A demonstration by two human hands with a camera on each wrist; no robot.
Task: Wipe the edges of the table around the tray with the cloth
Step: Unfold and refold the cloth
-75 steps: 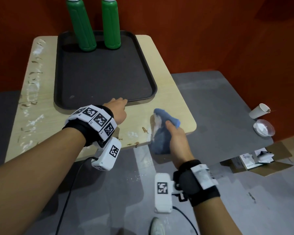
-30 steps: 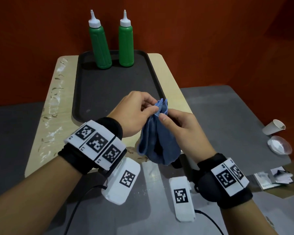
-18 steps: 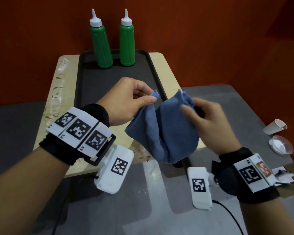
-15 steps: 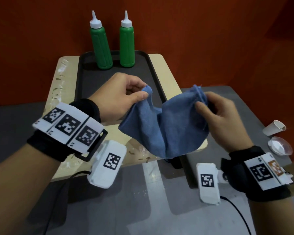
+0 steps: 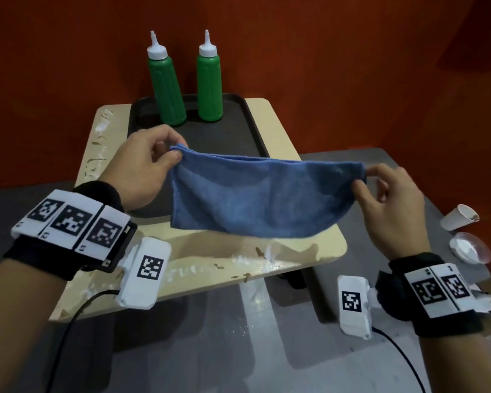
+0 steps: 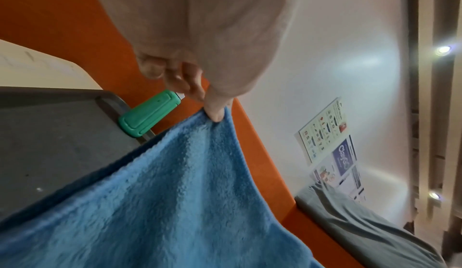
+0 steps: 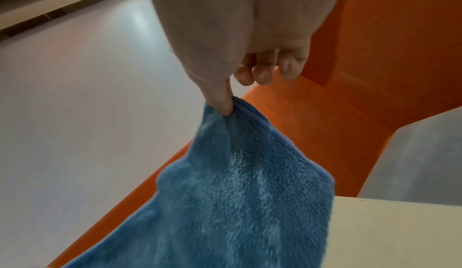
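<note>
the cloth [image 5: 255, 199] hangs stretched in the air between both hands, above the near half of the tray [image 5: 253, 123] and the front of the bench [image 5: 295, 251], touching neither as far as the head view shows. the left hand [image 5: 142, 171] pinches the cloth's upper left corner between thumb and forefinger, the other fingers [image 6: 175, 74] curled loosely behind and holding nothing. the right hand [image 5: 391, 202] does the same at the upper right corner, thumb and forefinger closed on a small bunch of fabric, the remaining fingers [image 7: 262, 70] tucked clear. held by two top corners like this, the cloth falls open under its own weight, which looks like a way to spread or refold it so a fresh face is ready for wiping; it seems doubled along the top edge, though the fold is hard to make out.

the bench still shows white smears and brownish spots along its front edge and down its left strip, so the wiping is judged only partly done. the tray sits toward the back, with two green bottles [image 5: 187, 80] upright at its far end, leaving narrow strips of bench on each side. the next move probably calls for gathering the cloth into one hand and pressing it onto the dirty front strip without nudging the tray.
</note>
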